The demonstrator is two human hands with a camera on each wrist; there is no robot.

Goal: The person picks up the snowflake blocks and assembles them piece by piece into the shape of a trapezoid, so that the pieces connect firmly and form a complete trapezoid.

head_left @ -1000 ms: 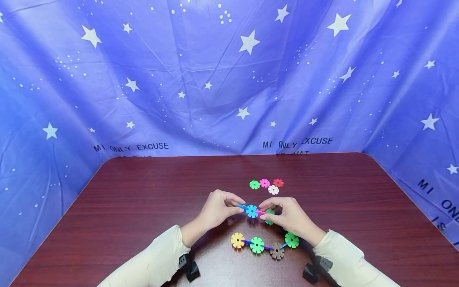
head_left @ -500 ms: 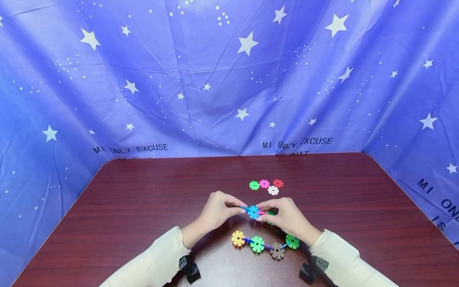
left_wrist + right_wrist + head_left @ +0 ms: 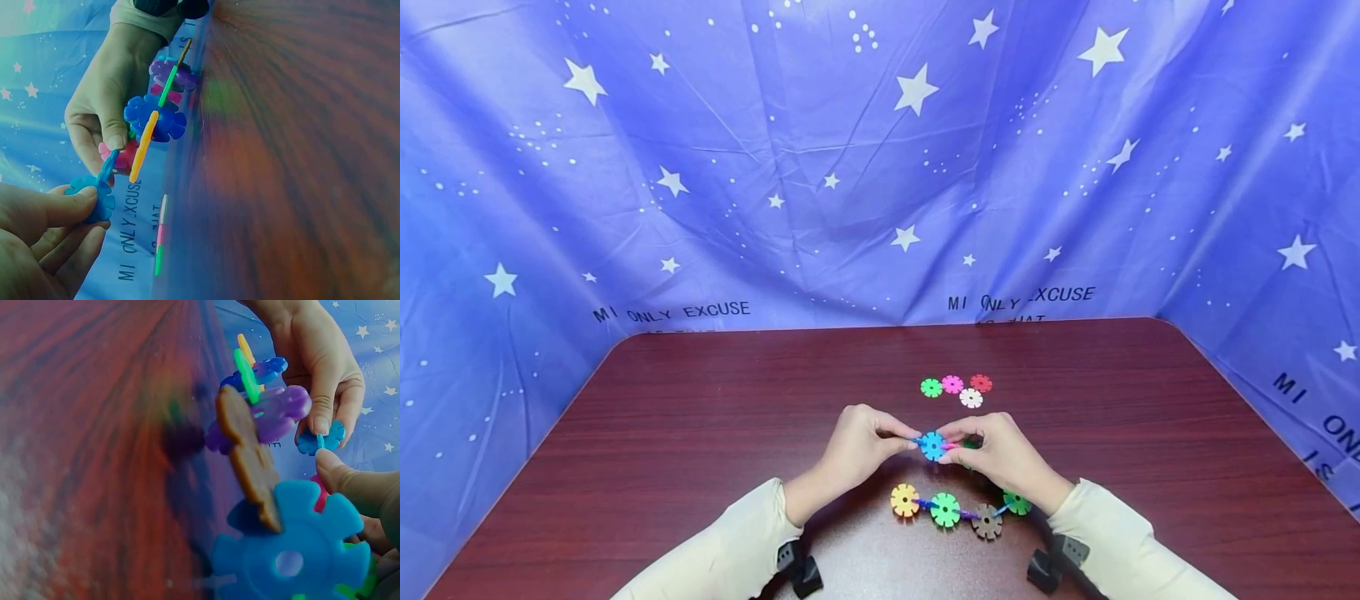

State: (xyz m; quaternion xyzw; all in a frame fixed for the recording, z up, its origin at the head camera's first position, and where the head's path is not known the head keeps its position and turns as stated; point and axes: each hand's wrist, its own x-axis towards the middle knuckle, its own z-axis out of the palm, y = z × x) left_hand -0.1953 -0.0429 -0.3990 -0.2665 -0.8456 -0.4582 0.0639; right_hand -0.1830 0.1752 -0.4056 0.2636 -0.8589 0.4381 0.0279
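My left hand point(image 3: 856, 446) pinches a blue snowflake disc point(image 3: 94, 199) between thumb and fingers. A second light-blue disc point(image 3: 933, 447) stands against it, face toward the head camera, at the right fingertips. My right hand point(image 3: 1003, 454) pinches this end of the chain by the light-blue disc and a pink disc point(image 3: 951, 447). Behind the right fingers a green disc is mostly hidden. Below the hands hangs a linked row: a green disc point(image 3: 1017, 500), a brown disc point(image 3: 987, 522), another green disc point(image 3: 945, 510) and a yellow disc point(image 3: 905, 501), with purple and blue discs edge-on between.
On the dark red wooden table point(image 3: 700, 400), beyond the hands, lie loose discs: a green one point(image 3: 931, 387), a pink one point(image 3: 952, 384), a red one point(image 3: 981, 383) and a white one point(image 3: 971, 398). A blue starry curtain point(image 3: 850, 167) surrounds the table's back and sides.
My left hand has moved slightly right and down, closer to the right hand. The light-blue disc has shifted a little right, and the lower row's yellow end has swung slightly right.
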